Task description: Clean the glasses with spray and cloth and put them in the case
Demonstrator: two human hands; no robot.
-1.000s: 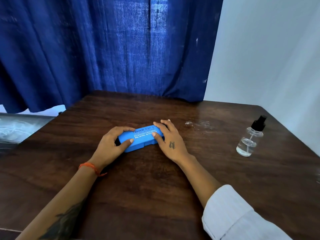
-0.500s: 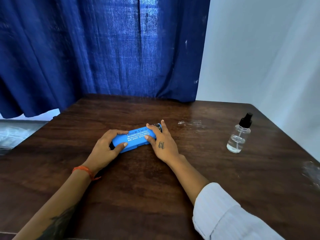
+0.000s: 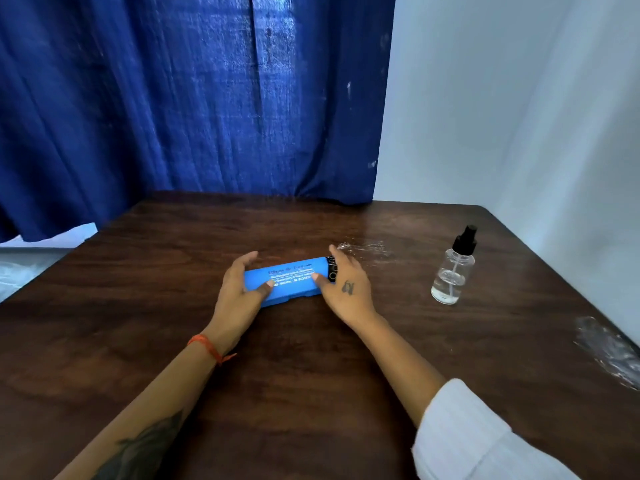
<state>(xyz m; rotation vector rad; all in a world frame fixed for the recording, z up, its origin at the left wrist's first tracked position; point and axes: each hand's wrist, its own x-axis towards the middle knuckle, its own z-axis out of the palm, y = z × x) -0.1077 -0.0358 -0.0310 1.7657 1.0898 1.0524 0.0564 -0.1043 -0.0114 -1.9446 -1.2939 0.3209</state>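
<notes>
A blue glasses case [image 3: 289,277] with white print lies closed on the dark wooden table [image 3: 311,393], near its middle. My left hand [image 3: 239,289] cups its left end, thumb on the front edge and fingers arched over the back. My right hand [image 3: 343,282] holds the right end, thumb pressed on the lid. A black patterned bit shows at the case's right end, under my fingers. A clear spray bottle [image 3: 453,270] with a black pump stands upright to the right. Clear-framed glasses [image 3: 363,248] lie just behind my right hand. No cloth is visible.
A blue curtain [image 3: 194,98] hangs behind the table and a white wall [image 3: 519,116] closes the right side. A crumpled clear plastic wrap [image 3: 609,351] lies at the table's right edge. A pale surface [image 3: 20,268] sits beyond the left edge.
Both hands stay on the case. My left fingers have lifted and spread over its back edge. The view has tilted, so everything sits slightly further left in the frame.
</notes>
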